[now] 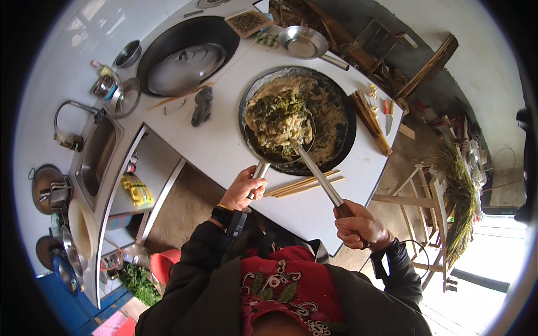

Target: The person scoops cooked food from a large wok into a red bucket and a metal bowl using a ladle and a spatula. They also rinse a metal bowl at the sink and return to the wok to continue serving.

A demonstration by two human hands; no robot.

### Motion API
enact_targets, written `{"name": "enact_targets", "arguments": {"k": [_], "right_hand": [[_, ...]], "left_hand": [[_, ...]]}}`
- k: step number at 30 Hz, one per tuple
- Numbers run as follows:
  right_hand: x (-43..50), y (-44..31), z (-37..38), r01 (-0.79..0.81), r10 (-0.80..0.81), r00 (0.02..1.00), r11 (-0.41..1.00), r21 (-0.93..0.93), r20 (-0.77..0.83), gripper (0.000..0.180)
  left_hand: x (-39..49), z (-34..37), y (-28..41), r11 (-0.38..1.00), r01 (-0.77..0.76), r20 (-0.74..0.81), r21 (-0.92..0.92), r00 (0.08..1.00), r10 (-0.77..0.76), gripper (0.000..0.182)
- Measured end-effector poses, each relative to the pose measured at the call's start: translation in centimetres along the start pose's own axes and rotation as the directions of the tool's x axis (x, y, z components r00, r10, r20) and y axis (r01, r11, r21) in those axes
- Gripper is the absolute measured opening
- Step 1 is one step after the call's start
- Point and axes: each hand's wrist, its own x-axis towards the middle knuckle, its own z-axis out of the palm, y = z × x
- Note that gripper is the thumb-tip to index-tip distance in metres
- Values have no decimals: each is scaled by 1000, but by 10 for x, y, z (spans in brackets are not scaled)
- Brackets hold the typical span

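Observation:
A large dark wok (351, 126) set in the white counter holds a thick pale and green food mixture (332, 109). My left hand (244, 187) grips the short metal handle (260, 172) of a round pan or strainer heaped with the mixture over the wok's near left side. In my right hand (357, 224) is the dark grip of a long-handled metal spatula or ladle (320, 176). Its head is at the heaped food and partly buried, so its shape is hidden.
Chopsticks (294, 185) lie just in front of the wok. A stick bundle (370, 122) and a knife (390, 119) are at the right. Beyond stands a steel pan (303, 42); a second wok (145, 63), a dark cloth-like item (202, 107) and a sink (98, 155) are left.

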Motion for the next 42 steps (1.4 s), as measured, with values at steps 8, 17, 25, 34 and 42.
{"name": "enact_targets", "arguments": {"k": [8, 17, 25, 34, 42], "right_hand": [[-15, 19, 77, -105, 123, 991, 963, -248, 56, 15], [18, 119, 248, -270, 367, 924, 826, -494, 109, 20], [97, 287, 423, -376, 681, 693, 621, -688, 236, 22], [251, 465, 555, -280, 896, 390, 334, -900, 211, 16], [428, 598, 634, -182, 924, 381, 43, -982, -30, 15]], "left_hand": [[-113, -28, -13, 982, -176, -58, -65, 983, 172, 29], [-351, -132, -95, 895, -428, -322, -128, 871, 370, 29], [-615, -230, -229, 796, -605, -701, 15, 561, 440, 25], [-742, -338, -383, 750, -660, -959, -28, 229, 166, 28], [-708, -504, -480, 717, -678, -983, -163, 51, -175, 20]]}}
